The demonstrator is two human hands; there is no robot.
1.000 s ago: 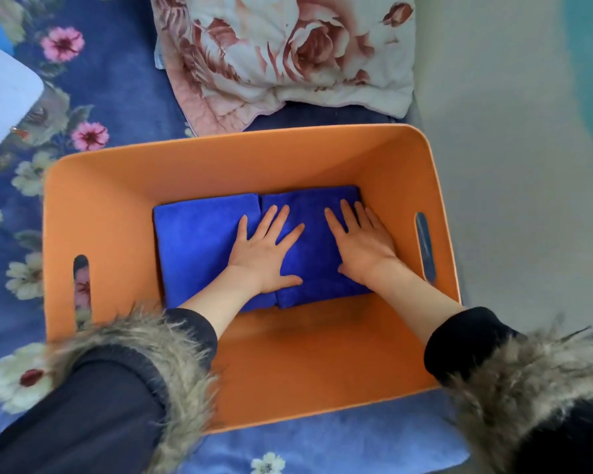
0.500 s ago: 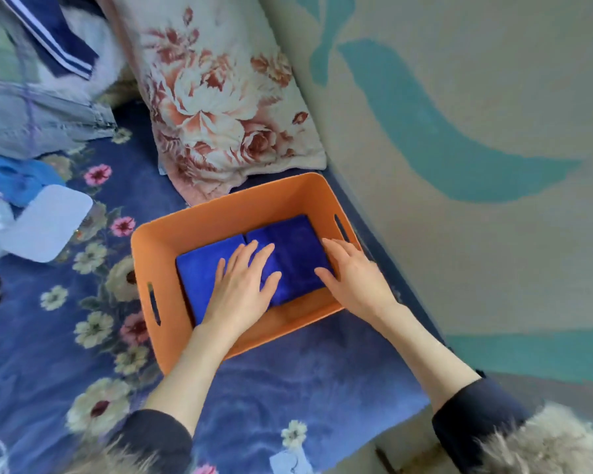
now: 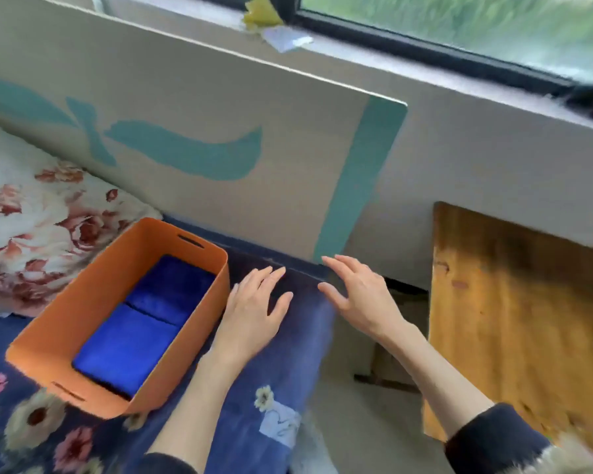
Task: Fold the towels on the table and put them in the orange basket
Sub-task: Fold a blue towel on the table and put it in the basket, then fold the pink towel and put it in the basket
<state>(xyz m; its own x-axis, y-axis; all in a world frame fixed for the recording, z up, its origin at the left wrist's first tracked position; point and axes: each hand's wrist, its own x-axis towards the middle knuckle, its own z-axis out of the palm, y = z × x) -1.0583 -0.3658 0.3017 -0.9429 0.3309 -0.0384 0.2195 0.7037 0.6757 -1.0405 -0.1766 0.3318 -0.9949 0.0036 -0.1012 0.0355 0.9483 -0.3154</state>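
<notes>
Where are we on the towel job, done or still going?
Done: two folded blue towels lie flat side by side inside the orange basket. In hand: nothing; the left hand and right hand are both open and outside the basket, over the floral blanket. Left: no loose towel shows on the wooden table at right, though only part of it is in view.

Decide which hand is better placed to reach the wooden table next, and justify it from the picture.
Probably the right hand: it hovers open, nearer the wooden table. The left hand, also open, is beside the orange basket, where two folded blue towels lie. No towel shows on the table.
</notes>
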